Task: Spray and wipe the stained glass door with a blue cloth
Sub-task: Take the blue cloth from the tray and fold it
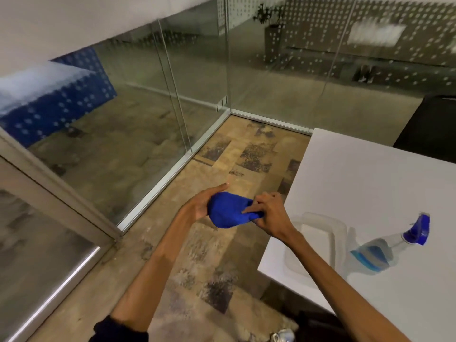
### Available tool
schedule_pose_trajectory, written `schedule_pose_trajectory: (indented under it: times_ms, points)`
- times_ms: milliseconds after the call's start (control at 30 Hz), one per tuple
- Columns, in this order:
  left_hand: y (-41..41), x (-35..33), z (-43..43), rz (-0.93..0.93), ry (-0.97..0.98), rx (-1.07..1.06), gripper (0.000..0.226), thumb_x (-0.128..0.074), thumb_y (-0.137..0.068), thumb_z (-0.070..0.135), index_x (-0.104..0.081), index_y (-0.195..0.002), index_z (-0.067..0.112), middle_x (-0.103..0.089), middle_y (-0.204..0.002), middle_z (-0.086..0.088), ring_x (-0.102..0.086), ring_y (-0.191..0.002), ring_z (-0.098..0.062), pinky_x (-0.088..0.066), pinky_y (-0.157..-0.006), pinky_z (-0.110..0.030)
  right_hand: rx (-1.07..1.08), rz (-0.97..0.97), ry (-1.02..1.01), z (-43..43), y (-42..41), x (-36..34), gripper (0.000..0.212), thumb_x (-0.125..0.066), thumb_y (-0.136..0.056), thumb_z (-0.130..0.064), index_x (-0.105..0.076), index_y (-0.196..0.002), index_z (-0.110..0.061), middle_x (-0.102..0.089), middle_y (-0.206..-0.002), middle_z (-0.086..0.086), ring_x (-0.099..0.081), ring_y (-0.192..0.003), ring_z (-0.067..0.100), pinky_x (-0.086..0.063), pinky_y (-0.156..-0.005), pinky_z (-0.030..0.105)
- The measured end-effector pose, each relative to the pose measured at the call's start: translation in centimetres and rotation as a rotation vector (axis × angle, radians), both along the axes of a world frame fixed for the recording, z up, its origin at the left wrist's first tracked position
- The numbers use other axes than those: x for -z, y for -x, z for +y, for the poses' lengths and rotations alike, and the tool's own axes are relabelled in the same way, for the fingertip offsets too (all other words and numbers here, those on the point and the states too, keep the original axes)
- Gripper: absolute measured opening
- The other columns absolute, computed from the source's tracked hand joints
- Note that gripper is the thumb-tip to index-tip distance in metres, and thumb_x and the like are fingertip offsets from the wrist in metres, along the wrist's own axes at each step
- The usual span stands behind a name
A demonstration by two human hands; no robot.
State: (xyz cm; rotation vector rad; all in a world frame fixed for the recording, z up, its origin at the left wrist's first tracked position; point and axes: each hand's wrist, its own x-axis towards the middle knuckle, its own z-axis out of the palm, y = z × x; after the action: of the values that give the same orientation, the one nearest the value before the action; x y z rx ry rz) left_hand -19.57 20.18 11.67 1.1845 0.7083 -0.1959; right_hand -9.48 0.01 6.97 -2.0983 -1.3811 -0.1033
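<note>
A bunched blue cloth [228, 210] is held between both hands above the floor, left of the table corner. My left hand [201, 204] cups it from the left and my right hand [270, 213] pinches its right end. A clear spray bottle [377, 253] with blue liquid and a blue nozzle lies on its side on the white table [370, 183] to the right. The glass door [138, 114] stands ahead on the left, with more glass panels [320, 60] behind.
A clear plastic container [318, 238] sits at the table's near-left edge, partly behind my right forearm. Patterned carpet [222, 255] covers the floor. A dark chair [429, 124] stands behind the table at right. A metal door frame [56, 193] runs along the left.
</note>
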Motion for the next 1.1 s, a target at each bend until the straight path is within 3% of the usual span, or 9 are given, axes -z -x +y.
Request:
schedule_pose_trajectory:
  times_ms: [67,133,233,333,500,700,800,933,1100]
  points:
    - [1.7,0.7,1.2,-0.038,-0.107,0.107,0.056,-0.08,-0.075,0.045,-0.069,-0.107,0.001,-0.071,-0.112,-0.015,-0.066,-0.107,-0.03,-0.051,-0.097,-0.041,0.01,0.064,-0.049,1.0,0.8,0.1,0.04,-0.075,-0.058,-0.005,-0.081,-0.09,-0.028,-0.06,-0.07,-0.007,-0.058,-0.07,0.018,-0.043,-0.068,0.041]
    - [3.2,1.3,2.1,-0.047,-0.364,0.19,0.06,-0.089,-0.061,0.048,-0.067,-0.093,0.003,-0.069,-0.093,-0.012,-0.065,-0.087,-0.025,-0.05,-0.079,-0.037,0.014,0.13,-0.083,2.0,1.3,0.2,0.042,-0.069,-0.056,-0.005,-0.081,-0.09,-0.029,-0.058,-0.068,-0.009,-0.056,-0.068,0.015,-0.048,-0.065,0.043]
    - [4.7,1.8,3.3,-0.164,-0.598,0.07,0.045,-0.085,-0.074,0.031,-0.061,-0.08,-0.007,-0.058,-0.074,-0.015,-0.054,-0.069,-0.02,-0.04,-0.06,-0.031,-0.029,0.198,-0.089,3.7,2.3,0.2,0.044,-0.068,-0.055,-0.009,-0.08,-0.092,-0.028,-0.062,-0.07,-0.008,-0.056,-0.068,0.013,-0.051,-0.066,0.044]
    - [6.3,0.0,3.9,-0.303,-0.719,0.007,0.023,-0.074,-0.087,0.023,-0.07,-0.092,0.001,-0.07,-0.083,-0.011,-0.062,-0.072,-0.013,-0.048,-0.063,-0.025,-0.066,0.265,-0.044,5.6,3.3,-0.4,0.052,-0.073,-0.059,-0.023,-0.074,-0.11,-0.031,-0.067,-0.096,-0.006,-0.06,-0.089,0.014,-0.052,-0.081,0.043]
    - [8.4,-2.4,7.4,-0.341,-0.938,0.07,0.011,-0.066,-0.092,0.026,-0.068,-0.092,0.016,-0.069,-0.087,-0.003,-0.062,-0.077,-0.012,-0.049,-0.074,-0.032,-0.178,0.485,-0.001,9.6,4.2,-2.4,0.097,-0.09,-0.061,-0.038,-0.041,-0.144,-0.033,-0.038,-0.138,-0.001,-0.042,-0.124,0.013,-0.038,-0.103,0.023]
    - [11.2,-7.5,11.6,-0.368,-1.088,0.127,0.006,-0.064,-0.093,0.019,-0.067,-0.09,0.024,-0.068,-0.086,0.006,-0.061,-0.079,-0.004,-0.046,-0.078,-0.021,-0.307,0.409,0.125,17.0,5.1,-7.8,0.096,-0.088,-0.07,-0.023,-0.035,-0.15,-0.029,-0.041,-0.15,0.003,-0.035,-0.136,0.02,-0.032,-0.115,0.042]
    - [13.6,-10.1,13.4,-0.379,-1.166,0.164,0.01,-0.063,-0.092,0.022,-0.066,-0.094,0.031,-0.069,-0.094,0.008,-0.063,-0.088,-0.008,-0.047,-0.086,-0.025,-0.459,0.273,0.239,21.8,5.3,-9.7,0.092,-0.089,-0.065,-0.031,-0.044,-0.145,-0.026,-0.047,-0.146,-0.003,-0.041,-0.13,0.016,-0.033,-0.11,0.031]
    - [17.1,-12.3,15.6,-0.335,-1.243,0.165,0.012,-0.063,-0.092,0.013,-0.066,-0.098,0.024,-0.068,-0.095,0.005,-0.06,-0.088,-0.005,-0.046,-0.086,-0.023,-0.514,0.196,0.427,26.4,7.1,-11.9,0.054,-0.088,-0.063,-0.037,-0.068,-0.109,-0.017,-0.067,-0.111,0.003,-0.062,-0.103,0.025,-0.051,-0.093,0.044]
    - [22.2,-13.5,17.5,-0.266,-1.333,-0.057,0.009,-0.065,-0.091,0.017,-0.068,-0.098,0.012,-0.071,-0.097,0.0,-0.065,-0.09,-0.013,-0.05,-0.085,-0.029,-0.602,0.331,0.418,28.8,9.2,-14.1,0.028,-0.086,-0.075,-0.03,-0.073,-0.098,-0.022,-0.071,-0.089,-0.007,-0.064,-0.083,0.014,-0.051,-0.072,0.029]
